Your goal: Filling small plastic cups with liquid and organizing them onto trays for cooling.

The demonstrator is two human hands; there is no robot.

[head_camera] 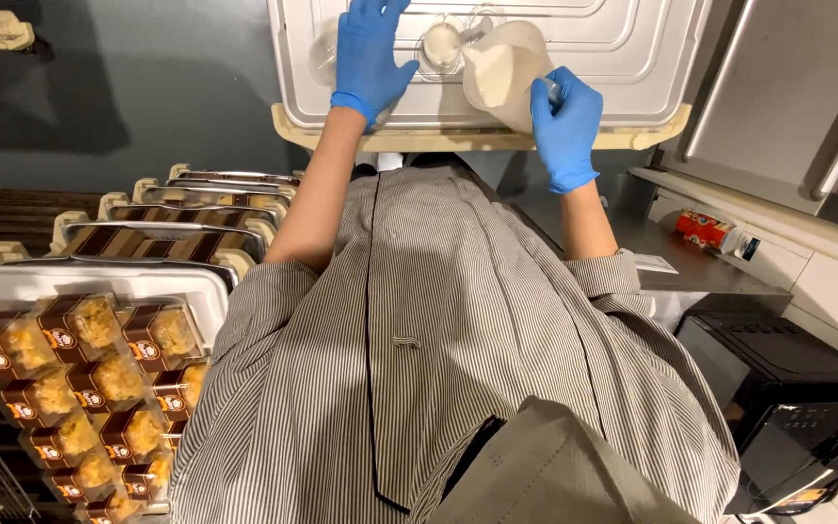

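1. The right hand (pixel 566 126), in a blue glove, was clamped around a translucent jug (pixel 504 70) of pale liquid, tipped toward a small clear cup (pixel 441 45).
2. The left hand (pixel 369 53), also gloved, lay flat with fingers spread, just left of the cup, on a white tray (pixel 632 58) at the far side.
3. Boxed pastries (pixel 89 388) filled a tray at near left.

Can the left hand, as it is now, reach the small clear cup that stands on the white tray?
Probably yes. The left hand lies flat on the white tray right beside the small clear cup, with nothing between them. The right hand holds the tilted jug on the other side.
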